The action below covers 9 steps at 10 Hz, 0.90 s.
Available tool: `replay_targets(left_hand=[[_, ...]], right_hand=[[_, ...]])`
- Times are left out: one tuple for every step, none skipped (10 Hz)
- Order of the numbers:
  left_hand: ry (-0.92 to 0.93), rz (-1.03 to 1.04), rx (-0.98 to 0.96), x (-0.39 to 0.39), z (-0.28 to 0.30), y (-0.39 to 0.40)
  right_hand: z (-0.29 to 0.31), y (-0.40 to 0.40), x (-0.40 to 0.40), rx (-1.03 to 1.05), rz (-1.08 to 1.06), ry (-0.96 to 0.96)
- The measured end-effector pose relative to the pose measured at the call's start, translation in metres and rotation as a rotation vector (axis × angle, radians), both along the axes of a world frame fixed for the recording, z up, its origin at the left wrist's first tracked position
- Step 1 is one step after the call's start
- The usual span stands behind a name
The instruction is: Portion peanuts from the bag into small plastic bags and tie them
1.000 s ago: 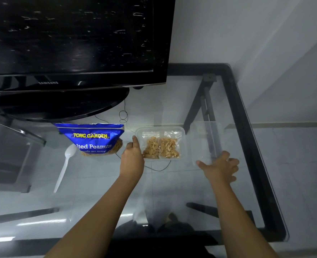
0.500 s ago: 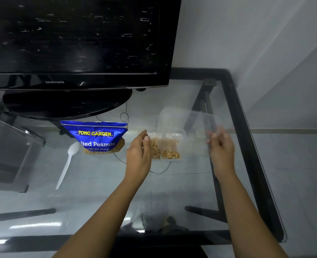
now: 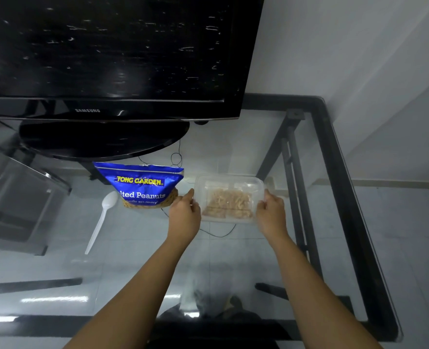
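Gripping the two short ends of a clear plastic container (image 3: 229,199), both hands now bracket it: the left hand (image 3: 184,214) has its thumb and fingers curled on the left rim, and the right hand (image 3: 271,213) has its fingers curled on the right rim. Half a second ago the right hand was lifted off to the right, carrying a clear lid tilted in the air above the container; now that lid lies flat over the container, and the pale peanuts (image 3: 229,202) inside show blurred through it. A second ago the right hand was further out still, spread low near the lid at the right of the table. The left hand has barely moved across these moments, staying at the container's left edge. The container rests on the glass table (image 3: 233,260), just right of the blue bag of salted peanuts (image 3: 142,185), which stands upright in the same spot as before, close to the left hand but apart from it. A white plastic spoon (image 3: 100,222) lies on the glass to the left of the bag, unchanged. Behind them a black television (image 3: 107,51) stands on its oval base, and a thin dark cable (image 3: 218,234) shows beneath the container.
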<state>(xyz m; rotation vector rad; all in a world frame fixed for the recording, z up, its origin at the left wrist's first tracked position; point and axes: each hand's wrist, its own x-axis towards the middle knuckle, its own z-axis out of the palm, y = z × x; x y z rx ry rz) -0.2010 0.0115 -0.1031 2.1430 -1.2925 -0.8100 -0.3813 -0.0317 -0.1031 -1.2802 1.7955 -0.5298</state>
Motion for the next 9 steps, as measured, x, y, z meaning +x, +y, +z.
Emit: replay_targets(left_hand=[[0.030,0.019,-0.008,0.002,0.000,0.000],[0.092,0.082,0.006,0.002,0.003,-0.002],[0.087,0.099,-0.001,0.000,0.005,-0.002],[0.090,0.108,-0.012,0.001,0.005,-0.003],[0.091,0.121,-0.009,0.002,0.005,-0.004],[0.099,0.144,-0.011,0.003,0.006,-0.003],[0.109,0.144,-0.008,0.005,0.003,-0.002],[0.113,0.122,-0.022,0.006,-0.001,-0.002],[0.150,0.155,-0.011,0.003,0.000,-0.004]], right_hand=[[-0.002,0.001,-0.007,-0.033,-0.006,0.038],[-0.001,0.001,-0.012,-0.059,-0.032,0.018],[0.001,0.000,-0.011,-0.061,-0.016,0.028],[0.000,0.000,-0.010,-0.085,0.008,0.042],[-0.001,-0.001,-0.010,-0.103,0.023,0.035],[-0.001,-0.002,-0.012,-0.076,0.064,0.012],[-0.001,-0.001,-0.015,-0.018,0.063,-0.022],[-0.002,0.000,-0.017,0.008,0.056,-0.050],[0.001,0.000,-0.014,-0.039,0.023,-0.032]])
